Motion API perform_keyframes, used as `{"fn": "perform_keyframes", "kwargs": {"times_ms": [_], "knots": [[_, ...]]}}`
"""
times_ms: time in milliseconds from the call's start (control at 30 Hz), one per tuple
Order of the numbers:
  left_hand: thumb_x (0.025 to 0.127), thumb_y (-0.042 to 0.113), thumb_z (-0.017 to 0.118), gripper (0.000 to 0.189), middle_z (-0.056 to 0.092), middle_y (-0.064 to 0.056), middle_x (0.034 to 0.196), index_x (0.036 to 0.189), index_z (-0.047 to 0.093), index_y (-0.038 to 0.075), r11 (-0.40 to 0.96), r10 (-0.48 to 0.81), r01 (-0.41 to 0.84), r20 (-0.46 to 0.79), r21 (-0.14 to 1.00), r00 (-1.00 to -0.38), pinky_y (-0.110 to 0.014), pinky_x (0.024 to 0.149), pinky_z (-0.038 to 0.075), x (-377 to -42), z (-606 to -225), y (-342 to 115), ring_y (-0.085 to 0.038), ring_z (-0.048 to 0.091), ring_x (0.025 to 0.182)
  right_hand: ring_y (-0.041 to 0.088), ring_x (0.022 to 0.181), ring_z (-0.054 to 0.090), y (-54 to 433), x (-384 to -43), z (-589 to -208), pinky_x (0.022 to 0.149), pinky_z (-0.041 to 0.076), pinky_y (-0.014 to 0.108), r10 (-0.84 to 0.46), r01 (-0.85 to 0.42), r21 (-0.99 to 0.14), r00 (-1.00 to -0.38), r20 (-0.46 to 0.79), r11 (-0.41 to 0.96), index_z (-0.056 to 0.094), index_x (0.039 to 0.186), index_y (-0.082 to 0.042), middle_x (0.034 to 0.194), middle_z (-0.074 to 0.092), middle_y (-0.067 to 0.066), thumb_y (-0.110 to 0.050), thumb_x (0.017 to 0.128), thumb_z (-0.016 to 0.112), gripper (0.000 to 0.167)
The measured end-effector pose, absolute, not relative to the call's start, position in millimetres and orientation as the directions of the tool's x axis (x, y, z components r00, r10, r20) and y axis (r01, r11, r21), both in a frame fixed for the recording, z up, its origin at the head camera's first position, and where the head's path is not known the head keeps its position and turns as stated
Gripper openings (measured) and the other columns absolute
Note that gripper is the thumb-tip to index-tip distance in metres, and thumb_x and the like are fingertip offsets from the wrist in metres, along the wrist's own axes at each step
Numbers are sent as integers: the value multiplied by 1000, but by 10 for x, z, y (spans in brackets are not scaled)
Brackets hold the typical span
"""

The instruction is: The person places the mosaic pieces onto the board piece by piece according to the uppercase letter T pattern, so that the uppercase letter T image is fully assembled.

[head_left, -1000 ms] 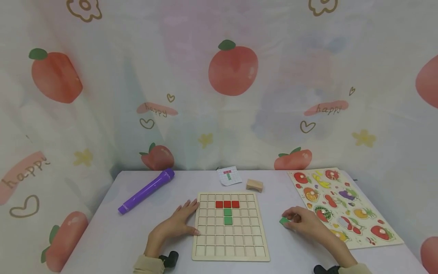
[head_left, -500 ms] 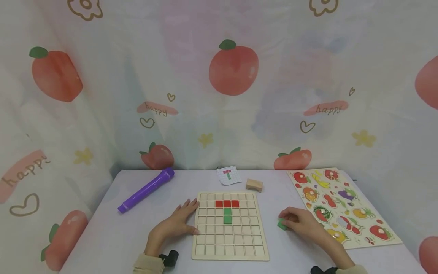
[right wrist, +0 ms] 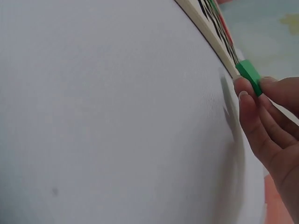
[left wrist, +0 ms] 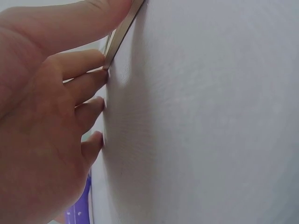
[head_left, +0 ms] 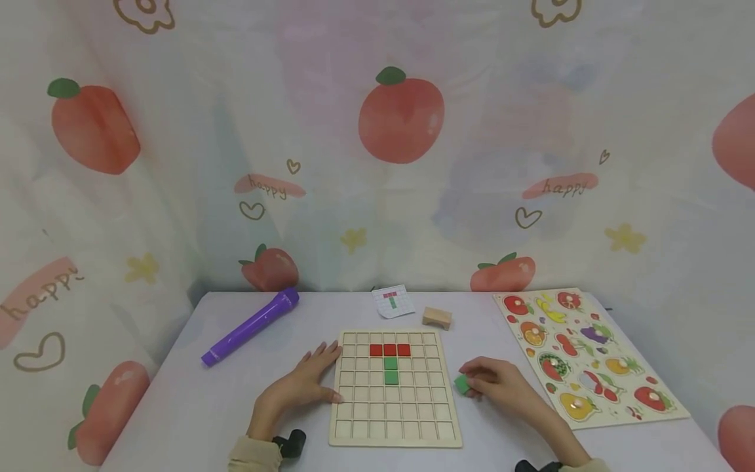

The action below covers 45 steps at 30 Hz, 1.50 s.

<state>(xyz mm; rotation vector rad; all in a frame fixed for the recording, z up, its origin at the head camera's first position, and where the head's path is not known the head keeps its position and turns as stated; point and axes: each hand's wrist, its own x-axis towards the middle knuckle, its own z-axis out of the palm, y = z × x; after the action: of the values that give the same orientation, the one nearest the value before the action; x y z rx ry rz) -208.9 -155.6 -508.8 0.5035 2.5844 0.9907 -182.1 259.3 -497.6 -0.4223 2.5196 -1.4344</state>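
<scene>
Between thumb and fingers, my right hand (head_left: 495, 385) pinches a small green square tile (head_left: 462, 384), just off the right edge of the wooden grid board (head_left: 394, 413). In the right wrist view the green tile (right wrist: 249, 77) shows tilted, held at its edges. My left hand (head_left: 303, 381) rests at the board's left side, fingers spread and fingertips touching its edge; the left wrist view shows the thumb along the board's edge (left wrist: 120, 35). On the board, several red tiles (head_left: 390, 350) form a row, with two green tiles (head_left: 391, 377) below the middle one.
A paper card (head_left: 393, 302) with a red and green T pattern lies behind the board, beside a wooden arch block (head_left: 437, 318). A purple toy microphone (head_left: 250, 327) lies at left. A fruit puzzle board (head_left: 590, 357) covers the right side of the table.
My right hand has moved left with the green tile, from beside the fruit puzzle to near the grid board's right edge. The left hand stays put.
</scene>
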Motion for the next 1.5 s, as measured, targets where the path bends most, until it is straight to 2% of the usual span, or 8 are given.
{"fn": "perform_keyframes", "kwargs": {"times_ms": [233, 633, 900, 1500], "knots": [[79, 23, 87, 98, 26, -15, 169, 159, 35, 2, 694, 439, 210, -173, 689, -882, -59, 130, 6, -2105, -5084, -1568, -40, 12, 159, 16, 83, 73, 2414, -1821, -4929, 71, 61, 24, -388, -147, -894, -921, -32, 422, 64, 122, 9, 106, 73, 18, -2, 98, 63, 27], [78, 24, 87, 99, 25, -21, 168, 158, 34, -3, 685, 464, 251, -144, 684, -874, -61, 129, 6, -2104, -5051, -1582, -44, 13, 158, 11, 87, 72, 2093, -1881, -4944, 76, 57, 17, -392, -194, -863, -920, -5, 466, 69, 122, 2, 109, 75, 12, -6, 94, 70, 29], [78, 26, 87, 100, 25, -19, 169, 158, 34, 0, 695, 462, 251, -150, 674, -874, -60, 130, 6, -2124, -5097, -1580, -43, 13, 158, 14, 83, 74, 1910, -1896, -4936, 75, 57, 17, -418, -188, -872, -908, -21, 452, 71, 118, 3, 103, 78, 12, -8, 92, 74, 29], [78, 25, 87, 99, 25, -19, 169, 159, 34, 0, 687, 455, 234, -156, 688, -877, -60, 130, 5, -2096, -5096, -1569, -42, 12, 158, 3, 83, 65, 1584, -1895, -4923, 73, 57, 18, -505, -304, -839, -862, 41, 451, 77, 106, -3, 99, 76, 8, -13, 86, 83, 24]]}}
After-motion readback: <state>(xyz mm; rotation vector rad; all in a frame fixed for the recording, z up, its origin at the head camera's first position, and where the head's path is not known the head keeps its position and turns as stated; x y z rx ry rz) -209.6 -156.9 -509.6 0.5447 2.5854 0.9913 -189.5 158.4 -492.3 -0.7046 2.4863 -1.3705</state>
